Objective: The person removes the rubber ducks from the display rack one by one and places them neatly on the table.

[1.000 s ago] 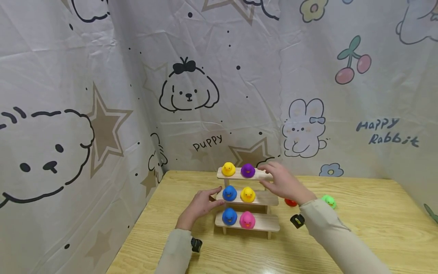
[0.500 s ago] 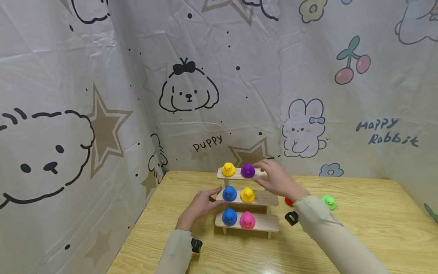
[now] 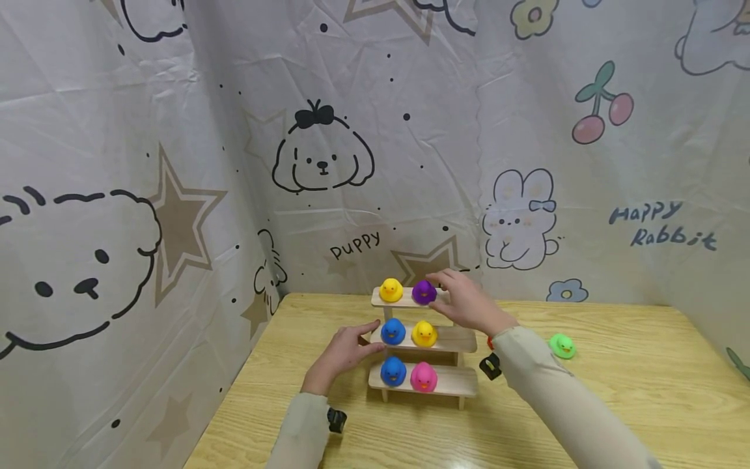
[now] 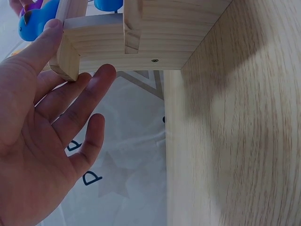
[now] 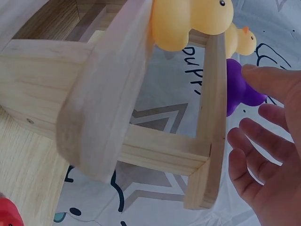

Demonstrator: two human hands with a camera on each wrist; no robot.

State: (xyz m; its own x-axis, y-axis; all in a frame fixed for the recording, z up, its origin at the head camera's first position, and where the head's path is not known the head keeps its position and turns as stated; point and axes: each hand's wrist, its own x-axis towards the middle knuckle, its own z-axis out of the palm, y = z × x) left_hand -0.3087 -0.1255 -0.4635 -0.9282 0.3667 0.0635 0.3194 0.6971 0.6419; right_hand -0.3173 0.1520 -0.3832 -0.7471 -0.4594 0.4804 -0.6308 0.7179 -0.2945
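Note:
A three-tier wooden display riser stands on the table with rubber ducks on it. My left hand holds the left end of its middle tier, thumb in front and fingers behind, beside a blue duck. At the top tier, my right hand has its thumb and index finger spread around the right side of a purple duck. In the right wrist view the thumb overlaps the purple duck; a firm pinch is not visible. A yellow duck sits left of the purple one.
Another yellow duck sits on the middle tier; a blue duck and a pink duck occupy the bottom one. Right of the riser are a green duck and a red duck. A printed curtain hangs behind the table.
My right hand has moved left along the top tier, from beside the purple duck to around its right side. The left hand and the ducks have stayed put.

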